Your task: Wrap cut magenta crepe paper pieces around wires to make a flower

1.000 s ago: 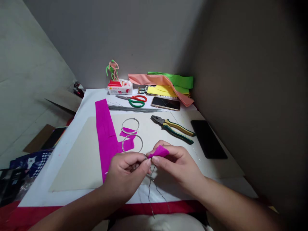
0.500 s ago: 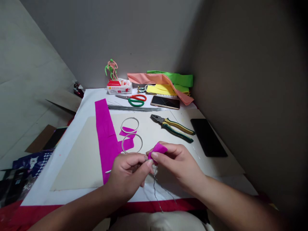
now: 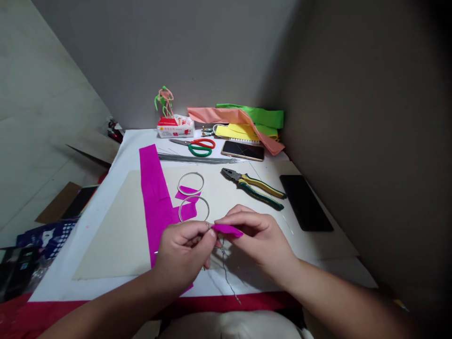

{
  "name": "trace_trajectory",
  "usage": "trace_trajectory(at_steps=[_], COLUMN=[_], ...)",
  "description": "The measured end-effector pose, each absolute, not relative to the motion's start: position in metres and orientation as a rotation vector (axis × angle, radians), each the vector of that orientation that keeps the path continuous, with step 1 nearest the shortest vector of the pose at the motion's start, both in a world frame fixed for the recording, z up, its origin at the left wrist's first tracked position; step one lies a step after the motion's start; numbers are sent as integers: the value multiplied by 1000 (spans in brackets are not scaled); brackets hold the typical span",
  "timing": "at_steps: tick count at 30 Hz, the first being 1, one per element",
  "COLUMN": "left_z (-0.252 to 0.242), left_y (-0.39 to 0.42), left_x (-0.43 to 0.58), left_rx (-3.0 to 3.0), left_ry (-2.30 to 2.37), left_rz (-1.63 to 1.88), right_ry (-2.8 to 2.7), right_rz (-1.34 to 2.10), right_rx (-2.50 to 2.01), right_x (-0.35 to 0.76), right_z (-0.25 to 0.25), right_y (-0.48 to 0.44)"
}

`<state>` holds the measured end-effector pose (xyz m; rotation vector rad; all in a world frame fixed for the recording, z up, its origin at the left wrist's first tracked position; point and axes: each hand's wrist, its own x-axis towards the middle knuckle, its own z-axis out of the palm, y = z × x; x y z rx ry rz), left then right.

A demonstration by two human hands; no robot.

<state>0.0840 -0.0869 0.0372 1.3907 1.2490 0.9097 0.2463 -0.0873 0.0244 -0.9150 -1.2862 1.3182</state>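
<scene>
You are working over a white-covered bench (image 3: 52, 292) with a red cloth (image 3: 52, 308) along its front edge and a pale beige card sheet (image 3: 113, 230) on top, which looks placed to give a clean surface. Toward the back, out of your way but within reach, lie folded pink, green and yellow crepe paper strips (image 3: 240, 117), red-and-green-handled scissors (image 3: 199, 148) and a bundle of straight thin wires (image 3: 194, 159). Yellow-and-green-handled pliers (image 3: 261, 190) rest to the right, their handles angled toward you as if for a quick pick-up. On the card lie a long magenta crepe paper strip (image 3: 151, 197) and two silver wire rings (image 3: 190, 173), with small magenta paper pieces (image 3: 187, 190) at the rings. Just above the card's front, your left hand (image 3: 181, 252) is closed in a pinch on the tip of a thin dark wire stem (image 3: 224, 268), whose tail hangs toward you. Your right hand (image 3: 257, 235) pinches a small magenta crepe paper scrap (image 3: 228, 230) beside that tip, apparently to hold it against the wire. Compared with the earlier view, the scrap has gone from a bunched tuft to a flatter tongue pointing right.
</scene>
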Motion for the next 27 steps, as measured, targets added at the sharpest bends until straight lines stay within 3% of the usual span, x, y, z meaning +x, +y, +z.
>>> trace_trajectory(at_steps=[8,17,27], left_z=[36,21,27], left_y=[-88,-80,-77], left_x=[82,68,66], left_rx=[1250,1001,887], left_ry=[1238,910,848], left_rz=[844,803,753], right_ry=[-1625,-1831,-1880], right_rz=[800,555,516], right_rx=[-799,-759,-734], right_x=[247,251,255], right_z=[22,20,24], right_y=[-90,-88,-87])
